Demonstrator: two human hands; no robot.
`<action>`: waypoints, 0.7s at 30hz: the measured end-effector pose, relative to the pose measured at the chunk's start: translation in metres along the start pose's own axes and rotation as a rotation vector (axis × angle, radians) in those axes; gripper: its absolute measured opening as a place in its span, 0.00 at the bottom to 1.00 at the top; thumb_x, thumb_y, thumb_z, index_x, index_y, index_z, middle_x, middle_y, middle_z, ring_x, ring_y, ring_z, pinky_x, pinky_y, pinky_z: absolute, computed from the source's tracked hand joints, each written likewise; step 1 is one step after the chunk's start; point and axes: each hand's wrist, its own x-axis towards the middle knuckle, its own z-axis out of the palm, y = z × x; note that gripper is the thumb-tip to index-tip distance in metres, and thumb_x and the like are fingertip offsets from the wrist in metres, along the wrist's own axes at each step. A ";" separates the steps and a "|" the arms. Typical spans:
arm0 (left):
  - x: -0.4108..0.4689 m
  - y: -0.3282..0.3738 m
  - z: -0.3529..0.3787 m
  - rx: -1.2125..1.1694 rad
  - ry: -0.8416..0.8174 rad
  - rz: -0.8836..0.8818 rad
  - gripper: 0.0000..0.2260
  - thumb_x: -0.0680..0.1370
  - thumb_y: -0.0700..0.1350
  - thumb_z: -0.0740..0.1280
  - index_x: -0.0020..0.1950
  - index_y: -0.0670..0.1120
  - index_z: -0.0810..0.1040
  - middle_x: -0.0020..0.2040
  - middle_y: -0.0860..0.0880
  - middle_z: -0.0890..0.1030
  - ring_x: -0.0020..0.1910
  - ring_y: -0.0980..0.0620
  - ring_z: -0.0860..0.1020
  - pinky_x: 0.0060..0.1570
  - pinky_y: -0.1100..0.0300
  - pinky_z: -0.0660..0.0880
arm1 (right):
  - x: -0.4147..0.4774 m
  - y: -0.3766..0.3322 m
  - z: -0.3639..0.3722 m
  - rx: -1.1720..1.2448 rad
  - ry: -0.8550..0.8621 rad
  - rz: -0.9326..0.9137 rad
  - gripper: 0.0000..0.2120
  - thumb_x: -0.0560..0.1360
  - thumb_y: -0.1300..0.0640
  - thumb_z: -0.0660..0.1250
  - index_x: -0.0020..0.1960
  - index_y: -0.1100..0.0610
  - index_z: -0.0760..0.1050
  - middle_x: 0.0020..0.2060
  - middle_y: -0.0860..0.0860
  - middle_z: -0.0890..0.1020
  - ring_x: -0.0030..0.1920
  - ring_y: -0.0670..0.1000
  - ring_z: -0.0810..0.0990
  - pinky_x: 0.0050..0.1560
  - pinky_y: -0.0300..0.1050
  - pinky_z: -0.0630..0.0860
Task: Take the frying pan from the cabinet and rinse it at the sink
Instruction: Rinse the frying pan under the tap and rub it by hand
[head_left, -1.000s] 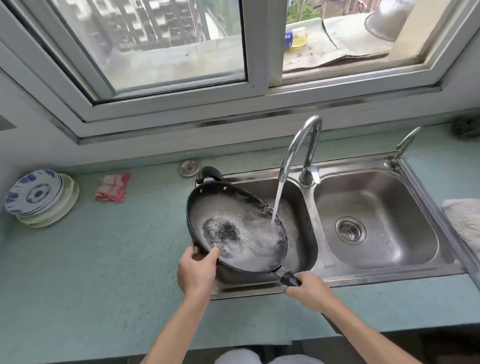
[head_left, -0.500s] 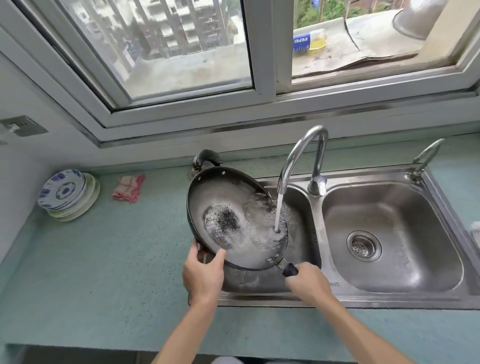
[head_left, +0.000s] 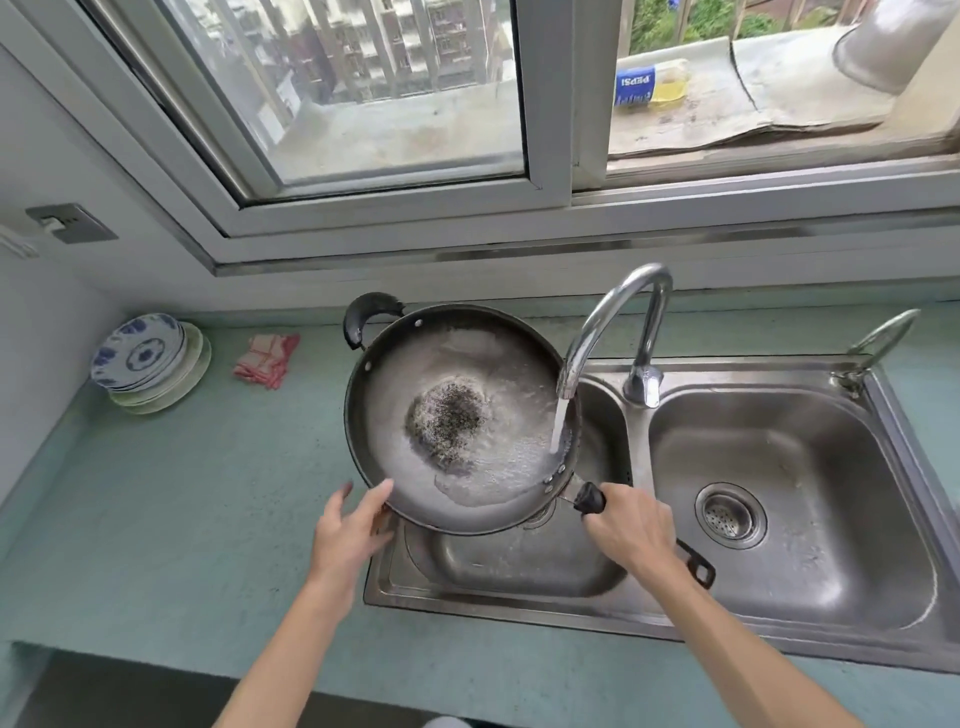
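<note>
Frying pan held above left basin of sink, tap stream hitting its right edge; right hand wrapped round handle; left hand spread, thumb against near rim. Best: swirl slowly; keep low edge over basin, off tabletop.

Left hand flat, fingers straight, thumb out, right hand fingers curled round pan handle

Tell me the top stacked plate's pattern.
The round white plate shows blue floral-looking motifs; head view.

Pan over sink, under faucet
</note>
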 end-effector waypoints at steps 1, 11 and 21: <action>0.005 0.005 -0.007 0.000 0.015 0.020 0.32 0.76 0.45 0.72 0.77 0.46 0.63 0.61 0.41 0.81 0.58 0.43 0.81 0.59 0.48 0.77 | 0.003 0.000 -0.001 -0.014 0.016 -0.011 0.07 0.68 0.50 0.64 0.33 0.51 0.72 0.33 0.52 0.83 0.38 0.60 0.82 0.36 0.45 0.68; 0.027 0.033 -0.028 0.081 0.040 0.046 0.17 0.78 0.37 0.69 0.67 0.37 0.74 0.55 0.35 0.82 0.52 0.40 0.82 0.50 0.53 0.78 | 0.029 -0.011 -0.013 -0.134 0.102 -0.125 0.08 0.70 0.50 0.64 0.39 0.53 0.78 0.35 0.53 0.85 0.40 0.61 0.83 0.36 0.45 0.68; 0.025 0.030 -0.067 0.045 0.015 -0.062 0.15 0.76 0.38 0.71 0.62 0.36 0.77 0.46 0.44 0.87 0.51 0.45 0.84 0.56 0.49 0.78 | 0.046 -0.032 -0.016 -0.172 0.052 -0.242 0.08 0.69 0.51 0.65 0.39 0.54 0.79 0.35 0.53 0.85 0.38 0.61 0.84 0.36 0.46 0.74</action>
